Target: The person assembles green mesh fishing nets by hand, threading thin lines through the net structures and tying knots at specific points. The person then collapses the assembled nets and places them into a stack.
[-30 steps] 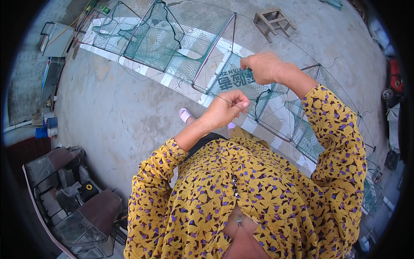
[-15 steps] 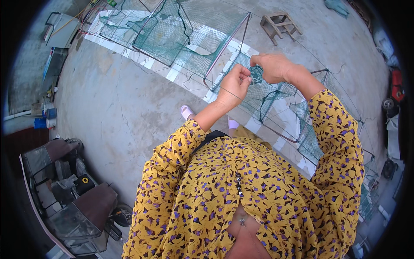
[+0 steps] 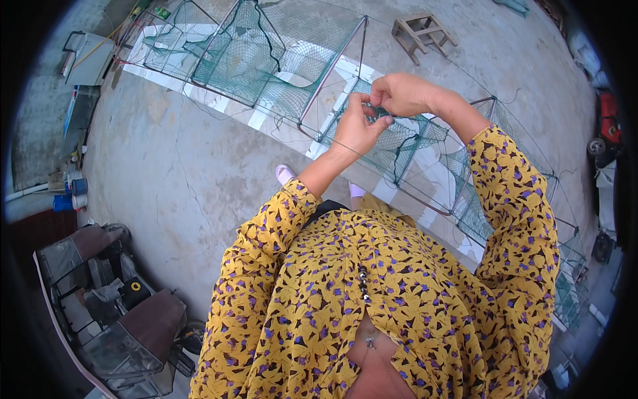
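A long cage-like trap of green netting on thin dark frames stretches across the floor before me. Over its middle section my two hands meet at a bunched bit of the mesh. My left hand is closed with curled fingers at the netting, its thumb lying a little apart along the near side. From the right, my right hand pinches at the same spot with thumb and forefinger. The fingertips nearly touch. Any thin cord between them is too small to make out.
White sheets lie on the concrete under the trap. A small wooden stool stands beyond it. A three-wheeled vehicle with a brown cover is at the lower left; blue buckets stand by the left wall. A red machine is far right.
Both hands have shifted slightly left and away from me, closer together. My left thumb has moved apart from its forefinger. The whole view has shifted a little.
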`<state>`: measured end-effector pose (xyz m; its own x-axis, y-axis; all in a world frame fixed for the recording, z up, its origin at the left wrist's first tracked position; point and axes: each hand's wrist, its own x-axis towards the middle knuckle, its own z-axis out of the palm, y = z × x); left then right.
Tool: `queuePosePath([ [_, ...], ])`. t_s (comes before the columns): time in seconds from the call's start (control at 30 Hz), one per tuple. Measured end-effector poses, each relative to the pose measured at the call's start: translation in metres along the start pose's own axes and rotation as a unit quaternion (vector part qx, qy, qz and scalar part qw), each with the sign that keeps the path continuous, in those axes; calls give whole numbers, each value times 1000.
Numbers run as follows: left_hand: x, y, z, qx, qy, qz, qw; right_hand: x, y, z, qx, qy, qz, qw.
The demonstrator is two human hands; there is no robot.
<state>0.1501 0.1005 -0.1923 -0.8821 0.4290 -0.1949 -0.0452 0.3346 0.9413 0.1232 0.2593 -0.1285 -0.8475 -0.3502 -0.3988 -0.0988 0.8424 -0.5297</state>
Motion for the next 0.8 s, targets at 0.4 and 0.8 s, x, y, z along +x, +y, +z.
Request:
queuePosePath([
  [0.4, 12, 41, -26, 52, 37, 15, 998, -3, -6, -23, 240, -73, 32, 967],
  [0.8, 5, 62, -33, 147, 52, 88, 984, -7, -11, -2, 162, 59, -75, 982],
])
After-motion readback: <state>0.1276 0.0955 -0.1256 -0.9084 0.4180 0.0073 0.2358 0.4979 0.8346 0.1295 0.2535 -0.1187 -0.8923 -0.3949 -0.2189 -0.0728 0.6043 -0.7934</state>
